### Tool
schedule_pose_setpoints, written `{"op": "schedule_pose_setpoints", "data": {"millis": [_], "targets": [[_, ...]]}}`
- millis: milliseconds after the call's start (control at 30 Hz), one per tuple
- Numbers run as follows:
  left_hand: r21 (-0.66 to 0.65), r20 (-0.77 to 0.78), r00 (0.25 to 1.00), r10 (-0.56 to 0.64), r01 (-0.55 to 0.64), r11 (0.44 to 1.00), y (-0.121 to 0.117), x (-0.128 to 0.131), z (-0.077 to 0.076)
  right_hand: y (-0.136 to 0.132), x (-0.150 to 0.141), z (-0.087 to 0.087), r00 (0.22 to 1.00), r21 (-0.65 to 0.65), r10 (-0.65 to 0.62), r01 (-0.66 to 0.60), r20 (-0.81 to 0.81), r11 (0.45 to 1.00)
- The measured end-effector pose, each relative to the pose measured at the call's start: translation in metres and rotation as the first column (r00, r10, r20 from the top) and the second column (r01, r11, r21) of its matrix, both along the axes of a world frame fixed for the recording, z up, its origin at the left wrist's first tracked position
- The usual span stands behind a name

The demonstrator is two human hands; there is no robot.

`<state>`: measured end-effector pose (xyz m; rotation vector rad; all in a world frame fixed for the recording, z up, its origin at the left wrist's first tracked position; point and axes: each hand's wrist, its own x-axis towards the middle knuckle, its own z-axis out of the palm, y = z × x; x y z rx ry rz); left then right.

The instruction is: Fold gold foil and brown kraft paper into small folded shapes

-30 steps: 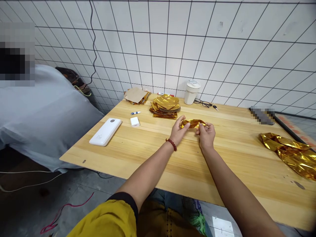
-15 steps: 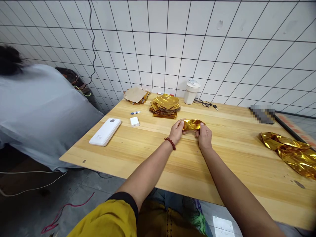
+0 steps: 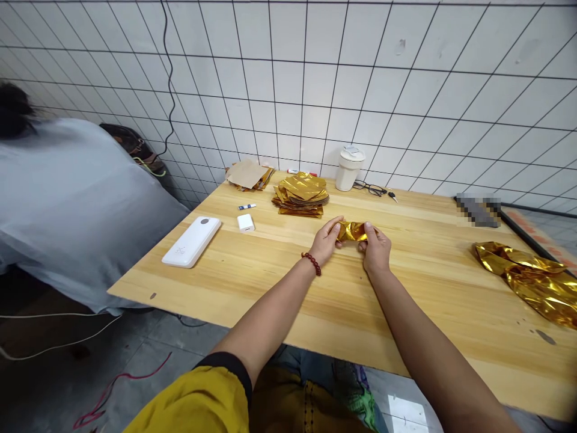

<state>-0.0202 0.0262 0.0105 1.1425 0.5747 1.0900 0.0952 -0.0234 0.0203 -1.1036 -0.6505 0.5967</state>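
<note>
Person is wearing a yellow sleeve (image 3: 189,403) with a black cuff (image 3: 224,363), blue trousers (image 3: 306,364), and a red bead bracelet (image 3: 311,263) on the left wrist (image 3: 321,250).

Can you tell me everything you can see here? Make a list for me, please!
folded foil: one, gold, between both hands
foil stack: one pile, gold, on the table's far side
crumpled foil sheet: one, gold, right end of the table
wooden table: one, pale yellow, in front of the person
brown paper: one piece, brown, far left of the table
power bank: one, white, left side of the table
small block: one, white, right of the power bank
lidded cup: one, white, far edge of the table
glasses: one pair, dark, right of the cup
tiled wall: one, white with black lines, behind the table
co-worker: one person, grey clothes, left of the table
left hand: one, holding the foil's left end
right hand: one, holding the foil's right end
bracelet: one, dark red beads, left wrist
sleeve: one, yellow, left arm
</note>
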Motion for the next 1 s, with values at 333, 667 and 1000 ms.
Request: {"op": "schedule_pose_setpoints", "data": {"millis": [333, 667, 1000], "targets": [[-0.043, -0.041, 0.999, -0.034, 0.032, 0.999, -0.0011, 0.0012, -0.0005, -0.0001, -0.0011, 0.0034, 0.994, 0.047, -0.085, 0.089, -0.074, 0.995], [0.008, 0.036, 0.999, 0.027, -0.028, 1.0, -0.0011, -0.0002, 0.001, -0.0038, -0.0038, -0.0006, 0.998, 0.018, 0.028, -0.029, 0.063, 0.999], [-0.14, 0.071, 0.987, 0.144, -0.133, 0.981, -0.0032, 0.0009, 0.0067, -0.0026, -0.0034, -0.0045, 0.995, 0.014, -0.008, 0.006, 0.1, 1.0]]}}
